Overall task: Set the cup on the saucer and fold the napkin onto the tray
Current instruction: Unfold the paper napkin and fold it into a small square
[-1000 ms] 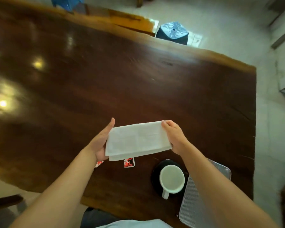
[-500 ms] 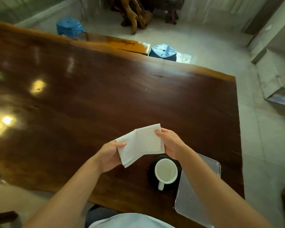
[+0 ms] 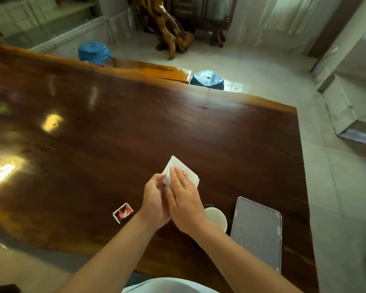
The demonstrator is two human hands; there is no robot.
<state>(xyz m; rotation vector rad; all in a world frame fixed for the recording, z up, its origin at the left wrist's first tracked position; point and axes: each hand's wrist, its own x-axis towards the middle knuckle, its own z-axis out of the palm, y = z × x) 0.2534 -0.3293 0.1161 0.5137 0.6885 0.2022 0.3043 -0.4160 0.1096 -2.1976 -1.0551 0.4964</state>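
Two hands on napkin near tray

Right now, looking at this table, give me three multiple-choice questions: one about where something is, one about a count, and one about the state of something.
1. Where does the ribbed tray lie relative to the cup?
A) to its left
B) to its right
C) under it

2. How many blue stools stand beyond the table?
A) one
B) three
C) two

3. The napkin is
A) folded small and held
B) spread flat on the tray
C) stuffed in the cup

Answers:
1 B: the tray sits on the person's right of the cup.
2 C: two stools show past the far edge.
3 A: the left hand holds the small fold and the right hand lies flat on it.
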